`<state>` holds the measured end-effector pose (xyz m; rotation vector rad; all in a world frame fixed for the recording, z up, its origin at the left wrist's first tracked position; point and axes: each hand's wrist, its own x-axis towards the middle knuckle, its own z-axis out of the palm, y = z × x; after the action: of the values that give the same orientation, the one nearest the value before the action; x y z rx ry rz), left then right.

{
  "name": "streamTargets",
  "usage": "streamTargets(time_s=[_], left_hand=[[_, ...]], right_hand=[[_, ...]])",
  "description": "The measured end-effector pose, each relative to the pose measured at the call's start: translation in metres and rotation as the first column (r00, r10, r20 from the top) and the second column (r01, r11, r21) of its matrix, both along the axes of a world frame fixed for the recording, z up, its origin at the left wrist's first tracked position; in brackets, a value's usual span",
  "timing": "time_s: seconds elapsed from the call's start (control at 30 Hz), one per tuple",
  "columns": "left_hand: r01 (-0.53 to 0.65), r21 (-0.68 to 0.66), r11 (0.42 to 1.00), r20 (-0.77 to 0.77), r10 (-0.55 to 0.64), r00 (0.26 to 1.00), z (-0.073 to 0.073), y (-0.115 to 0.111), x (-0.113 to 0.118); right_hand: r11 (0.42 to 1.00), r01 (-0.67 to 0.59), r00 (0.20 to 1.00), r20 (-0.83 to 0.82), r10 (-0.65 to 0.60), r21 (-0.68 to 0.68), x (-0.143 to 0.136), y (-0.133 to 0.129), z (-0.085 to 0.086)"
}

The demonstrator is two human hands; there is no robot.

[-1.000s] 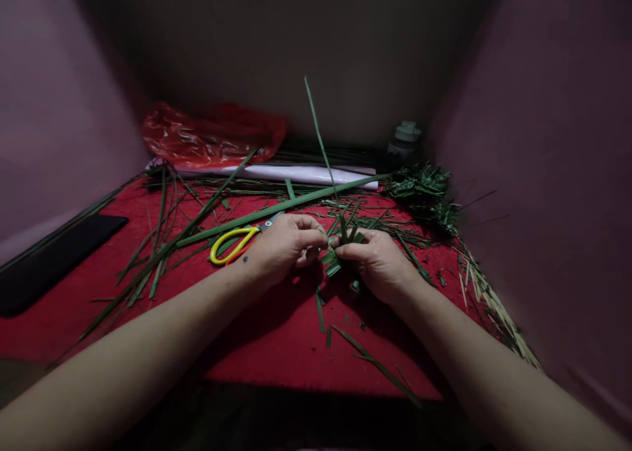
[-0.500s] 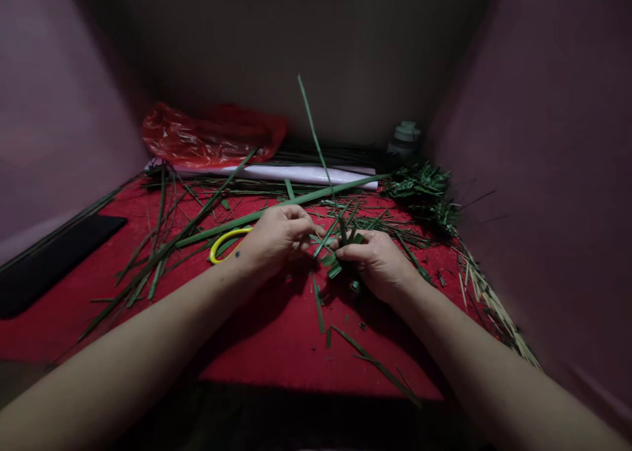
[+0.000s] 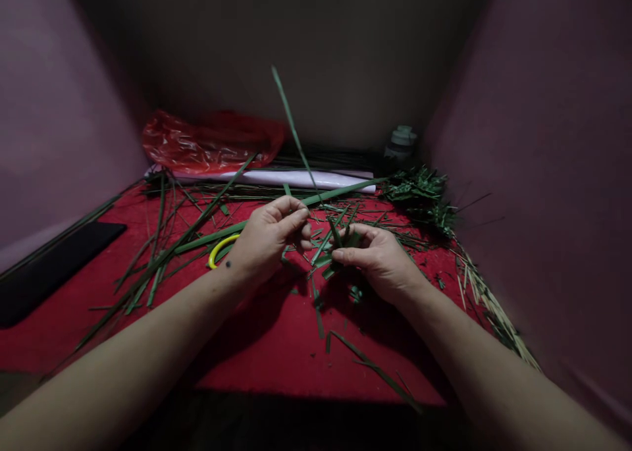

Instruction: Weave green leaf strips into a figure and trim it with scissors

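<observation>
Over the red surface [image 3: 266, 365], my right hand [image 3: 378, 257] pinches a small folded piece of green leaf strips [image 3: 340, 243] between thumb and fingers. A long thin strip [image 3: 293, 132] rises from that piece and leans up to the left. To its left, my left hand [image 3: 279, 234] is raised with fingers curled and thumb against the index finger; whether anything is between them is too small to make out. The yellow scissor-like handle [image 3: 217, 253] shows partly beneath my left wrist.
Long green strips [image 3: 182, 240] lie across the left side, near a black flat object [image 3: 54, 266]. Behind are a red plastic bag [image 3: 207, 145], a white roll [image 3: 316, 178], a bottle [image 3: 401, 143] and a green leafy bundle [image 3: 419, 191]. Pale sticks [image 3: 494, 306] line the right edge.
My left hand has moved slightly left and up, away from the folded piece. The long strip's tip has swung left. My right hand keeps its hold.
</observation>
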<state>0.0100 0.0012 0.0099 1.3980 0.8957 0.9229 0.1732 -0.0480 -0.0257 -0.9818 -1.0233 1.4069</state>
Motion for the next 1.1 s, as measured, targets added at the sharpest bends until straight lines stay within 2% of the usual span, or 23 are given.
streamTargets(time_s=[0.13,0.27,0.37,0.5,0.77,0.9,1.0,1.1], left_hand=[[-0.001,-0.031,1.0,0.023,0.002,1.0,-0.005,0.004,0.0],[0.079,-0.213,0.974,0.124,-0.053,0.991,-0.009,0.012,-0.002],[0.222,-0.293,0.93,0.189,-0.171,0.967,-0.007,0.014,-0.005],[0.346,-0.324,0.88,0.114,-0.327,0.938,-0.001,0.012,-0.01],[0.401,-0.149,0.904,-0.249,-0.426,0.87,0.007,0.01,-0.013],[0.453,-0.091,0.887,-0.361,-0.454,0.815,0.006,0.01,-0.01],[0.466,-0.009,0.885,-0.456,-0.418,0.786,0.003,0.011,-0.009],[0.404,0.031,0.914,-0.435,-0.352,0.829,0.0,0.011,-0.008]], right_hand=[[1.0,-0.009,1.0,-0.008,0.009,0.011,0.001,-0.002,0.005],[0.997,-0.071,0.997,-0.014,0.071,-0.036,0.001,-0.006,0.009],[0.988,-0.139,0.99,-0.039,0.137,-0.067,0.001,-0.007,0.01],[0.985,-0.172,0.985,-0.033,0.171,-0.031,0.002,-0.006,0.008],[0.959,-0.279,0.956,0.08,0.282,-0.046,0.002,-0.004,0.009],[0.958,-0.285,0.95,0.124,0.288,-0.038,0.001,-0.005,0.01],[0.958,-0.288,0.948,0.137,0.287,-0.017,0.0,-0.005,0.01],[0.966,-0.257,0.955,0.156,0.254,0.001,-0.002,-0.004,0.01]])
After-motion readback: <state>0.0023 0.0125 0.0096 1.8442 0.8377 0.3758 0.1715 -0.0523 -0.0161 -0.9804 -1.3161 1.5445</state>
